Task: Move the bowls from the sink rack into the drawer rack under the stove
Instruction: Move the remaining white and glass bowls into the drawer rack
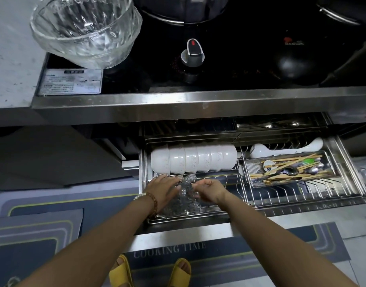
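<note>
Below the stove, head view:

- Drawer rack (302, 195): pulled out, steel wire, upright prongs.
- Clear glass bowl (183, 200): ribbed, glinting. It stands on edge in the rack's front-left row, just in front of the white bowls. Whether it is one bowl or several nested, I cannot tell.
- Left grip (163, 189): laid over the bowl's left flank, fingers fairly straight, pressing.
- Right grip (209, 190): fingers curled, pinching the bowl's right rim.

The bowl lies directly between the two grips, each equally near.

- White bowls (192, 159): glossy, nested on edge, their row running left to right.
- Large glass bowl (85, 30): fluted, upright at the stove's left corner, well apart. Probably the next to go.
- Cutlery basket (289, 168): mesh, holding chopsticks and spoons.
</note>
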A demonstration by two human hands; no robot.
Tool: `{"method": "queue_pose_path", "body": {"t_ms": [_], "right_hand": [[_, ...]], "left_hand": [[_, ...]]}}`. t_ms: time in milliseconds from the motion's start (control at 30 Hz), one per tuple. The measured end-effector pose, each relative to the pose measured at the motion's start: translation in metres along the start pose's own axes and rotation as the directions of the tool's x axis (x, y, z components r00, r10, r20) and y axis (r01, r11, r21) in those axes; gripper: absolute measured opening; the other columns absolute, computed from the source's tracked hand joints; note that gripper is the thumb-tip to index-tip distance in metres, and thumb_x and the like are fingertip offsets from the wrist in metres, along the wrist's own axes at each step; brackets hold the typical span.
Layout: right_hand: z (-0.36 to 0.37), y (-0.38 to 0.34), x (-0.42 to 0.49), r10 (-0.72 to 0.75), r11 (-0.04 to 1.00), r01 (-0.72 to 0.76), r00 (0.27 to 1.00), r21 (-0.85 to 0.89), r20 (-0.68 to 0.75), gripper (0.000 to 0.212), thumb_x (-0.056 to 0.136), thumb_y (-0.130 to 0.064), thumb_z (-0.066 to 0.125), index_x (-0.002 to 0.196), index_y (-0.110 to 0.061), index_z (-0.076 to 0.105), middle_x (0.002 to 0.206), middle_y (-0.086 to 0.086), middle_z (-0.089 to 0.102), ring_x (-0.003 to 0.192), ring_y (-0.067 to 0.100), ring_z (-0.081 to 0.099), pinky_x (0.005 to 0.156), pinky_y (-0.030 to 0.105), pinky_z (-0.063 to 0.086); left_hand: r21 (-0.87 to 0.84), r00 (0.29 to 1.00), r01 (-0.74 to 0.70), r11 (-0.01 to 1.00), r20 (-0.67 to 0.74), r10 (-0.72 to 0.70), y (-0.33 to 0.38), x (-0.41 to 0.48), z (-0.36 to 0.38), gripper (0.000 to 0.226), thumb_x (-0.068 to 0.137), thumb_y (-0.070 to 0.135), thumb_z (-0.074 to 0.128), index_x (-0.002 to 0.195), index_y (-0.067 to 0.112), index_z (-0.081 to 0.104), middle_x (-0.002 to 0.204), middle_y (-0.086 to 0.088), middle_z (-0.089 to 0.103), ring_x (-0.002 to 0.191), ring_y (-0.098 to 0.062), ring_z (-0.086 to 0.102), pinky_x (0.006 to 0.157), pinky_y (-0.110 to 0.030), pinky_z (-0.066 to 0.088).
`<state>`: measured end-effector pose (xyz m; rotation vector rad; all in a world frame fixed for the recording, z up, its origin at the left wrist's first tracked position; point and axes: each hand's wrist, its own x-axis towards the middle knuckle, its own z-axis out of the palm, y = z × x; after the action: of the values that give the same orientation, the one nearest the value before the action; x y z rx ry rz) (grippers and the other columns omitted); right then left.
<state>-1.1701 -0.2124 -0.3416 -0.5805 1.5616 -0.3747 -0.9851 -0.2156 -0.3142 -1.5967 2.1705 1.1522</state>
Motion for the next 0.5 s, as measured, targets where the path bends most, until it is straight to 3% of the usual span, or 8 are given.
{"method": "queue_pose_path", "body": {"t_ms": [67,167,233,333,500], "right_hand": [[-0.001,-0.002,-0.005,-0.07,0.988,0.062,0.996,-0.144,-0.05,0.009,0.083,-0.012,0.067,0.087,-0.011,0.059,0.075,0.002,0.06,0.064,0.007,0.057,0.062,0.017,0.045],[-0.001,-0.016,-0.03,-0.187,0.951,0.16,0.979,-0.266,-0.078,0.034,0.082,-0.015,0.068,0.113,-0.008,0.055,0.104,0.004,0.057,0.098,0.017,0.056,0.097,0.032,0.045],[0.0,-0.036,-0.062,-0.297,0.927,0.272,0.953,-0.259,-0.063,0.042,0.083,-0.015,0.067,0.121,-0.01,0.053,0.115,0.005,0.055,0.1,0.016,0.052,0.099,0.032,0.045],[0.005,-0.071,-0.114,-0.458,0.865,0.451,0.889,-0.219,0.023,0.039,0.082,-0.019,0.068,0.118,-0.026,0.053,0.117,-0.001,0.057,0.111,0.015,0.054,0.098,0.035,0.049],[0.021,-0.154,-0.191,-0.694,0.675,0.704,0.707,-0.219,0.136,0.042,0.083,-0.022,0.067,0.121,-0.033,0.052,0.126,-0.017,0.055,0.117,-0.002,0.052,0.098,0.018,0.043]], "left_hand": [[-0.061,0.999,-0.008,0.998,-0.038,0.005,-0.001,-0.004,-0.005,0.046,0.098,0.042,0.026,0.139,0.026,0.037,0.144,0.001,0.043,0.135,-0.017,0.034,0.113,-0.035,0.027],[-0.21,0.996,-0.017,0.978,-0.094,-0.002,0.004,-0.017,-0.021,0.044,0.097,0.041,0.03,0.134,0.023,0.044,0.139,0.001,0.048,0.127,-0.015,0.043,0.108,-0.033,0.035],[-0.299,0.983,-0.067,0.952,-0.181,0.012,0.012,-0.033,-0.04,0.037,0.096,0.038,0.036,0.128,0.024,0.05,0.132,0.002,0.053,0.119,-0.014,0.05,0.103,-0.031,0.04],[-0.392,0.948,-0.177,0.903,-0.313,0.05,0.023,-0.064,-0.079,0.027,0.095,0.032,0.044,0.118,0.028,0.056,0.12,0.007,0.058,0.104,-0.01,0.059,0.091,-0.022,0.045],[-0.378,0.839,-0.32,0.868,-0.539,0.075,0.031,-0.126,-0.168,0.02,0.093,0.034,0.047,0.109,0.038,0.059,0.108,0.017,0.061,0.094,0.001,0.059,0.083,-0.018,0.047]]}}
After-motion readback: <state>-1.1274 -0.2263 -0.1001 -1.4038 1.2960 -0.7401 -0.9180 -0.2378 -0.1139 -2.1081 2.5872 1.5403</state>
